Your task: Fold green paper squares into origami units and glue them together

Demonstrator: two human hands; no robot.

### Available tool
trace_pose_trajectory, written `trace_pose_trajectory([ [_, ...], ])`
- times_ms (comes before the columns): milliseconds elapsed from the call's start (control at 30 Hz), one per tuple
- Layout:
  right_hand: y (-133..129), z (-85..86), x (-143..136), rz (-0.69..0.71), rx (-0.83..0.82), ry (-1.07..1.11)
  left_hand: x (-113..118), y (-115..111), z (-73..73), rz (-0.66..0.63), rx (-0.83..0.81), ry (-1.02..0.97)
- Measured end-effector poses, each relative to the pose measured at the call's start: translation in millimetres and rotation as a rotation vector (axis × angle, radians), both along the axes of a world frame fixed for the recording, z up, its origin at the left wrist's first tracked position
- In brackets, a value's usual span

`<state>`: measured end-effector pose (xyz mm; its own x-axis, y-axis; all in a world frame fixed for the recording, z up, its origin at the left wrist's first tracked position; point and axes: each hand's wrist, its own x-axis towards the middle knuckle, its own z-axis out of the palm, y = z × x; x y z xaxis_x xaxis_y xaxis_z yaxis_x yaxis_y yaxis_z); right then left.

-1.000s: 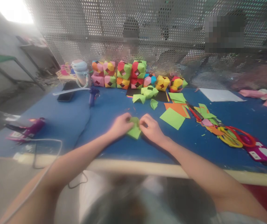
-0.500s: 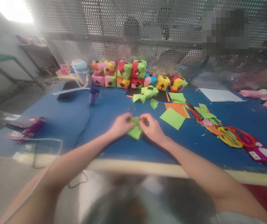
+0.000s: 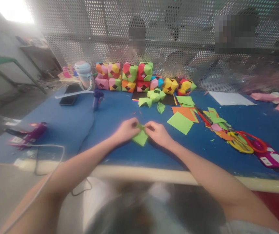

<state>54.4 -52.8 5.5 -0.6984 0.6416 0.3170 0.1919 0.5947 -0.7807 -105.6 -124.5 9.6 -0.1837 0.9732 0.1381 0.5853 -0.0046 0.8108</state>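
Note:
A small folded sheet of green paper (image 3: 140,138) is held low over the blue tabletop, close to the near edge. My left hand (image 3: 129,130) pinches its left side, fingers curled. On the right, my right hand (image 3: 157,131) has thumb and fingertips closed on the paper's upper edge. Both hands' fingertips nearly meet there and hide part of the folds. Just beyond lie folded green paper pieces (image 3: 145,102), one small green piece (image 3: 161,108) among them. A flat green square (image 3: 180,123) rests to the right of my right hand.
Colourful folded paper balls (image 3: 129,72) stand stacked at the back. A cutter (image 3: 204,117), scissors (image 3: 239,143) and scraps lie right. A glue gun (image 3: 97,99), phone (image 3: 70,95), lidded cup (image 3: 84,74) and purple power strip (image 3: 28,135) with cables are left. Perforated metal mesh (image 3: 110,29) rises behind.
The paper's top has folded down between my fingertips, and my right hand has shifted slightly left and down. The things on the table stay where they were.

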Motion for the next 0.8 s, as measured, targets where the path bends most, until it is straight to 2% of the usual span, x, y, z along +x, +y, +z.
trace_pose_trajectory([
  [267,1.3,2.4,1.3,0.020,0.013,-0.034,-1.0,0.3,-0.1,-0.025,-0.002,0.018],
  [467,2.7,2.6,0.9,0.034,-0.085,-0.052,-2.1,1.1,0.0,0.009,0.012,0.017],
  [600,2.9,3.0,1.4,0.049,-0.086,-0.081,-1.8,1.3,0.4,0.008,0.010,0.008],
  [800,0.2,1.7,0.6,0.073,-0.040,-0.065,-1.9,2.5,-1.1,0.015,-0.052,-0.110],
])
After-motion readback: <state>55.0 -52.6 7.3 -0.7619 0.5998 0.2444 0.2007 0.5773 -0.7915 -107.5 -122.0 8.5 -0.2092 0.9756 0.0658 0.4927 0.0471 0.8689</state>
